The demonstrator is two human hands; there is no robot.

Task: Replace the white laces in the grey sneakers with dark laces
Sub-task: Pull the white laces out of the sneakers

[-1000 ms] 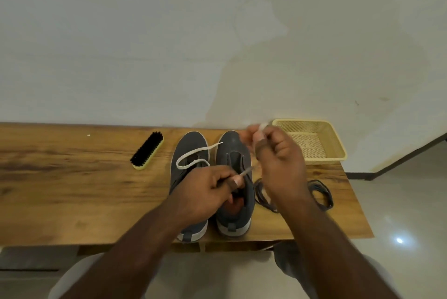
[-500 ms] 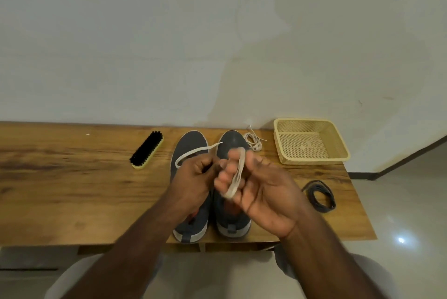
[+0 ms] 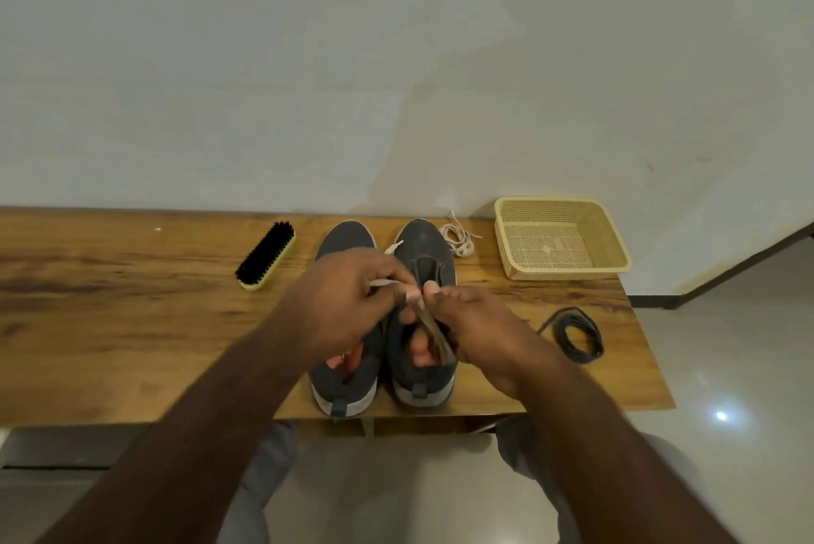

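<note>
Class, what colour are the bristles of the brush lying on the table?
Black, on a pale yellow-green back; the brush shows clearly in the head view.

Two bare forearms enter from the bottom edge, no sleeves, watch or rings visible. Left hand (image 3: 352,301) and right hand (image 3: 475,332): short nails, pale at the tips. Below the arms, both knees in light grey trousers (image 3: 264,468), fabric plain, somewhat blurred.
</note>
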